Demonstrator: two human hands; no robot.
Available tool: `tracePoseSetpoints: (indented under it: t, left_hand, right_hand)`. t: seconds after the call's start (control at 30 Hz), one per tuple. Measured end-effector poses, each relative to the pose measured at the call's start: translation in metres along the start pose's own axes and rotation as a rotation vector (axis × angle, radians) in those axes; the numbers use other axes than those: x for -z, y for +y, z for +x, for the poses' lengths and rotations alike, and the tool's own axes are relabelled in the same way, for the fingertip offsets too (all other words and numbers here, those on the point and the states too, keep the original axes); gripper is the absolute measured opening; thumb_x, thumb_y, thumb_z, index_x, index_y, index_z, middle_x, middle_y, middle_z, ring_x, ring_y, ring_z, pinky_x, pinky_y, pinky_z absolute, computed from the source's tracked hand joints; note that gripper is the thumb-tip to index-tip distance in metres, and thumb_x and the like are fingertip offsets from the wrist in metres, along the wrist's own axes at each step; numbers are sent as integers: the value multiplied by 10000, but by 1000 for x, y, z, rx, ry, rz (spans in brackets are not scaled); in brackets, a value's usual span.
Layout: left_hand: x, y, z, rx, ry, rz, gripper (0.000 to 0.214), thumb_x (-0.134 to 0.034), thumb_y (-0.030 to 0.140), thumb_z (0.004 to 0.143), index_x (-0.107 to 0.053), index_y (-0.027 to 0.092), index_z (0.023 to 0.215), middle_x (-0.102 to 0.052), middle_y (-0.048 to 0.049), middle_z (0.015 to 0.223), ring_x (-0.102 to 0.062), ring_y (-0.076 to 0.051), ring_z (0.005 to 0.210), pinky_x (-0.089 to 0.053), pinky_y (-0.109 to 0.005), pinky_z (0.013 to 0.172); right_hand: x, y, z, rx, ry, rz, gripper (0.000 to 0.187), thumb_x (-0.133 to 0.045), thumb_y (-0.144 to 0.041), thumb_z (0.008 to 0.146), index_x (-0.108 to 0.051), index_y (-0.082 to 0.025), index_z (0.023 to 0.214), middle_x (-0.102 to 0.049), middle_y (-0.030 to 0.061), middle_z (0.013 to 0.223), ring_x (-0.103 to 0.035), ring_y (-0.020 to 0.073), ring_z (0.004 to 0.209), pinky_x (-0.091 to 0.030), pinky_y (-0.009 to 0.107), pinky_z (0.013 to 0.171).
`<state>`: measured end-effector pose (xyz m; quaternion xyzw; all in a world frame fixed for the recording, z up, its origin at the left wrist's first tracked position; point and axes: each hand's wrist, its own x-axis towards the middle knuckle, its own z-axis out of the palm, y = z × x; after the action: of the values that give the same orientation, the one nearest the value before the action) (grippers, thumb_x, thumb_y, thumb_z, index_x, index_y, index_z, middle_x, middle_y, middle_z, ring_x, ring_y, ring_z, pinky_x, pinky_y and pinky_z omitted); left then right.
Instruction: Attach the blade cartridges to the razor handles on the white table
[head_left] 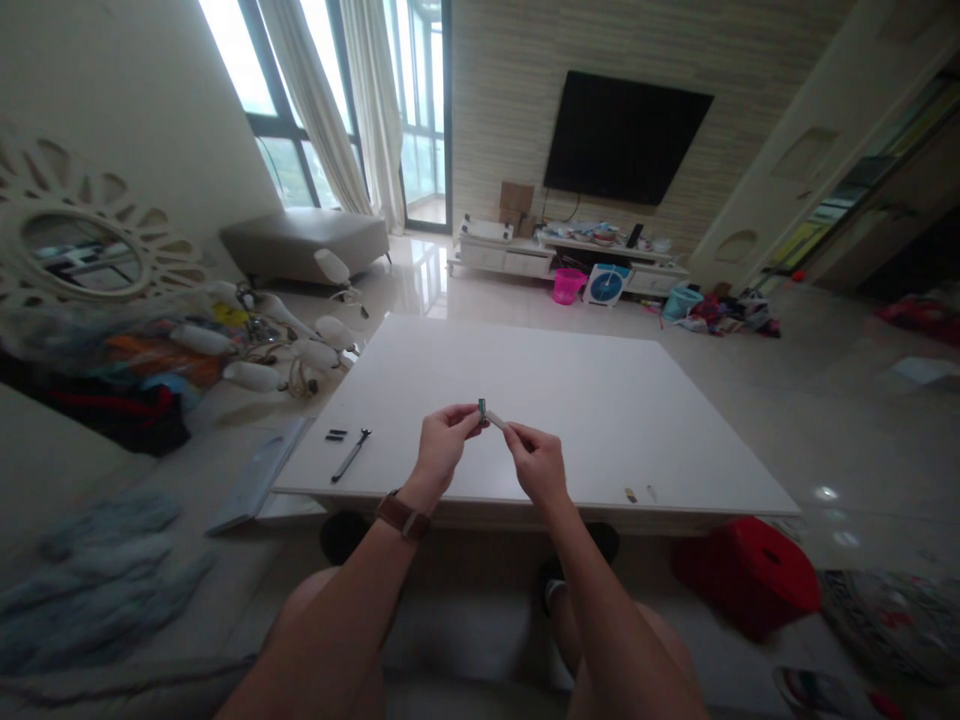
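Note:
My left hand [445, 440], with a brown strap on its wrist, pinches a small dark and green razor cartridge [482, 407] above the white table [570, 380]. My right hand [537, 460] grips a slim pale stick [495, 420] between thumb and fingers. The tip of that stick meets or nearly meets the cartridge; its exact kind is too small to tell. On the table to the left lies a razor [351, 455] with a grey and black handle. Beside it are two small black pieces [336, 435]. A small yellowish and dark piece [630, 494] and a small clear piece [651, 492] rest near the front edge at right.
A red stool [750, 575] stands at the table's right front corner. Left of the table are a lamp with several white shades [255, 376] and a flat white box [259, 470]. Farther back are a pink bucket [568, 286] and a low cabinet [510, 260].

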<state>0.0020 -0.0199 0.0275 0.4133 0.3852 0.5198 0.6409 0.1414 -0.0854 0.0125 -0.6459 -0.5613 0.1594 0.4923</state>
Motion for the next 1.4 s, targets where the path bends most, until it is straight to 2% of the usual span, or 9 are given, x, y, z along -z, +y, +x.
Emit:
tracePoseSetpoints:
  t: [0.27,0.73,0.93,1.13,1.4]
  left_hand:
    - [1,0,1,10,26,-60,268,-836,277,624,-751,123,826,-741,-76,827,-674,-166,788,-533,-360,844]
    - [1,0,4,-10,60,-18,272,-832,288,602,-763,126,810,-746,-74,792,-647,-158,757,-473,-306,762]
    - [1,-1,3,10,32,-11,263,-829,276,605,-763,126,809,-749,-77,782,-666,-168,754,-463,-303,755]
    - [0,-5,3,11,25,-13,261,-832,267,605,-764,122,812,-748,-80,783,-668,-167,747,-472,-315,765]
    - [-1,-4,1,16,14,-5,284,-849,293,596,-770,126,812,-754,-95,799,-671,-178,753,-486,-337,785]
  right_hand:
    - [-1,-4,-1,34,-31,-57,317,-555,-429,927,-805,-236,956,-645,-2,637,-504,147,570,-317,264,536]
    - [-4,-3,-1,28,-24,-16,322,-569,-422,921,-807,-207,945,-643,-2,633,-508,140,572,-326,255,536]
    - [-3,1,0,1,67,60,328,-571,-425,923,-801,-199,983,-686,6,707,-529,144,595,-371,257,572]
    - [-5,-1,-1,-7,18,59,319,-573,-422,920,-805,-210,977,-681,1,681,-535,150,592,-357,258,558]
    - [-5,-1,0,-40,22,89,319,-576,-428,919,-805,-217,992,-688,2,702,-543,150,609,-373,256,573]
